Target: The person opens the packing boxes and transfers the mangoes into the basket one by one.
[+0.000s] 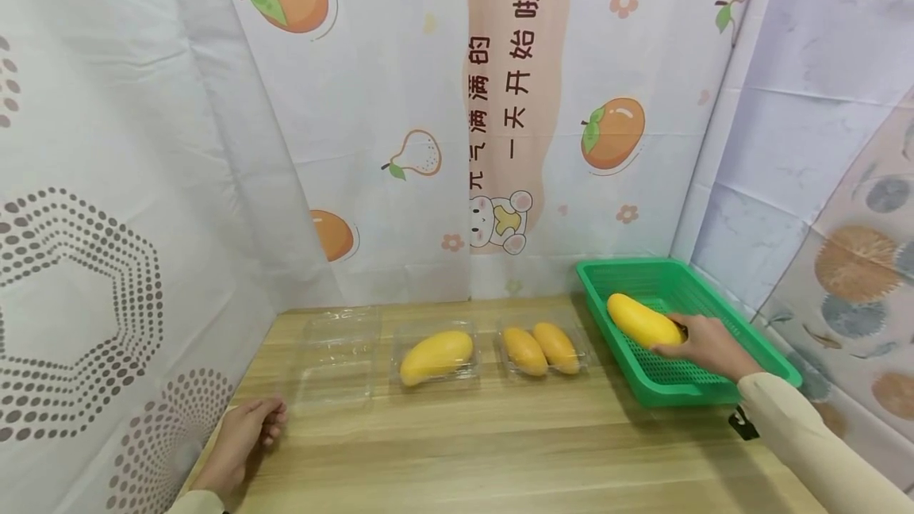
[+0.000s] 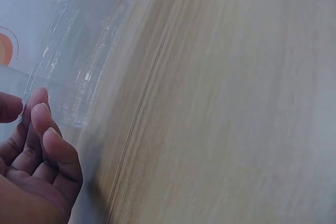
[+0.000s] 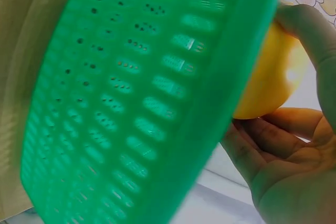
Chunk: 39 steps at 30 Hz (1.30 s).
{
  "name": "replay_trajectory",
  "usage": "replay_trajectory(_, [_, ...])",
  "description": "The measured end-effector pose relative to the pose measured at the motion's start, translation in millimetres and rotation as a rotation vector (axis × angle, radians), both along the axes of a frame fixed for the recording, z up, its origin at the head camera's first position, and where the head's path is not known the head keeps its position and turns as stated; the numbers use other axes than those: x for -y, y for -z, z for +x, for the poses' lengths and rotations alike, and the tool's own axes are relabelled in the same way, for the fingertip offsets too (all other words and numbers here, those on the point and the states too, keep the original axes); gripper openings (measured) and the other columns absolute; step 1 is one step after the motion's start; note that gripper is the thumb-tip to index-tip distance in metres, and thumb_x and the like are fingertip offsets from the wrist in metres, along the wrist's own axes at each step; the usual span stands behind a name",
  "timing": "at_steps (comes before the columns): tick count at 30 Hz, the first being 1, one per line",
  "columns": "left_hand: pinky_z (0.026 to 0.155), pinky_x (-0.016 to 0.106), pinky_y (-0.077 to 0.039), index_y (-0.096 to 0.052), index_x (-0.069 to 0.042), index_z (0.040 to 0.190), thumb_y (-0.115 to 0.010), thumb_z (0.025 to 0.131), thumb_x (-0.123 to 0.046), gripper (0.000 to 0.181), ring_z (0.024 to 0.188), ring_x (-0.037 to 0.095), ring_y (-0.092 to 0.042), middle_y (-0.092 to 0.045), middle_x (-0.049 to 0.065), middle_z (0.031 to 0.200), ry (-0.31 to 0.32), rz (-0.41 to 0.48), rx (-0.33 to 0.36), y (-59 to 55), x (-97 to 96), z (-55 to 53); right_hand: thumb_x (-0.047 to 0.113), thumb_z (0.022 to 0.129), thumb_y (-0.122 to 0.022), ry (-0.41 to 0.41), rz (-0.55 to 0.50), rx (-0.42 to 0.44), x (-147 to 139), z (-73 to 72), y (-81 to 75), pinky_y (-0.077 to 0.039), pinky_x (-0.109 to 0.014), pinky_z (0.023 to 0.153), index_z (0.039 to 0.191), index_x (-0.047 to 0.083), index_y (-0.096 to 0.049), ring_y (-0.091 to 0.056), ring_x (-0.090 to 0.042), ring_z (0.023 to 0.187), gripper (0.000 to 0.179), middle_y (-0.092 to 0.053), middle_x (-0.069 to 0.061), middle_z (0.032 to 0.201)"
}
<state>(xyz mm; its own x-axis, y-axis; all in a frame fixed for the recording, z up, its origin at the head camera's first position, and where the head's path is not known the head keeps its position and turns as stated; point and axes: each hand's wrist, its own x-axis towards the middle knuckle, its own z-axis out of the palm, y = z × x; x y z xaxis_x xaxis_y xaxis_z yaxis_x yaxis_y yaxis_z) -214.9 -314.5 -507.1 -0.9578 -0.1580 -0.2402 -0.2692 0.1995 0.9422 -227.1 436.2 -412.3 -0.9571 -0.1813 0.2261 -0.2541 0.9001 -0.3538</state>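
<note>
My right hand [image 1: 707, 346] grips one end of a large yellow mango [image 1: 645, 322] and holds it tilted over the green plastic basket [image 1: 685, 397]. In the right wrist view, thumb and fingers wrap the mango [image 3: 278, 74], whose far part is hidden behind the basket's slotted wall [image 3: 131, 103]. At the table's left side, my left hand [image 1: 246, 435] rests with loosely curled fingers and nothing in it. A transparent plastic box [image 1: 334, 375] stands just beyond that hand. The left wrist view shows the same box [image 2: 79, 66] close behind the fingertips.
Mid-table, a transparent box holds one large yellow mango [image 1: 437, 357]. To its right, another box holds two smaller mangoes, one left [image 1: 524, 351] and one right [image 1: 557, 347]. Printed curtains [image 1: 400, 220] border the table [image 1: 457, 450] at back and sides. A small black object [image 1: 744, 423] lies below the right sleeve.
</note>
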Motion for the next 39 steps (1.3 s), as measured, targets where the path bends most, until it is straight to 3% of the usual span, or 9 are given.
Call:
replay_trajectory(12, [0.058, 0.025, -0.051, -0.065, 0.008, 0.109, -0.052, 0.108, -0.022, 0.033, 0.067, 0.011, -0.058, -0.068, 0.003, 0.085, -0.018, 0.009, -0.001, 0.4, 0.7, -1.2, 0.039, 0.084, -0.086, 0.018, 0.037, 0.059, -11.9, 4.8, 12.3, -0.038, -0.028, 0.053, 0.108, -0.004, -0.07, -0.045, -0.013, 0.06, 0.052, -0.054, 0.003, 0.071])
replay_trajectory(18, [0.059, 0.025, -0.052, -0.065, 0.006, 0.108, -0.052, 0.108, -0.025, 0.034, 0.068, 0.012, -0.058, -0.068, 0.003, 0.086, -0.011, -0.001, 0.0, 0.8, 1.7, -0.1, 0.036, 0.082, -0.086, 0.007, 0.037, 0.101, -15.8, 5.7, 21.2, -0.037, -0.026, 0.053, 0.091, 0.005, -0.07, -0.044, -0.011, 0.057, 0.036, -0.051, 0.004, 0.066])
replay_trajectory(23, [0.058, 0.026, -0.052, -0.066, 0.006, 0.106, -0.053, 0.108, -0.027, 0.035, 0.068, 0.012, -0.058, -0.068, 0.003, 0.086, -0.012, -0.007, 0.0, 2.1, 1.8, -0.3, 0.035, 0.082, -0.086, 0.006, 0.032, 0.122, -18.3, 6.2, 28.0, -0.036, -0.026, 0.053, 0.084, 0.008, -0.067, -0.043, -0.011, 0.056, 0.033, -0.05, 0.004, 0.064])
replay_trajectory(39, [0.061, 0.027, -0.052, -0.067, 0.004, 0.105, -0.053, 0.108, -0.036, 0.043, 0.069, 0.013, -0.058, -0.068, 0.002, 0.086, -0.02, 0.011, 0.007, 3.0, 1.8, 2.3, 0.037, 0.081, -0.087, 0.041, 0.028, 0.211, -17.7, 7.5, 27.3, -0.035, -0.028, 0.054, 0.08, 0.006, -0.066, -0.043, -0.014, 0.058, 0.037, -0.049, 0.001, 0.064])
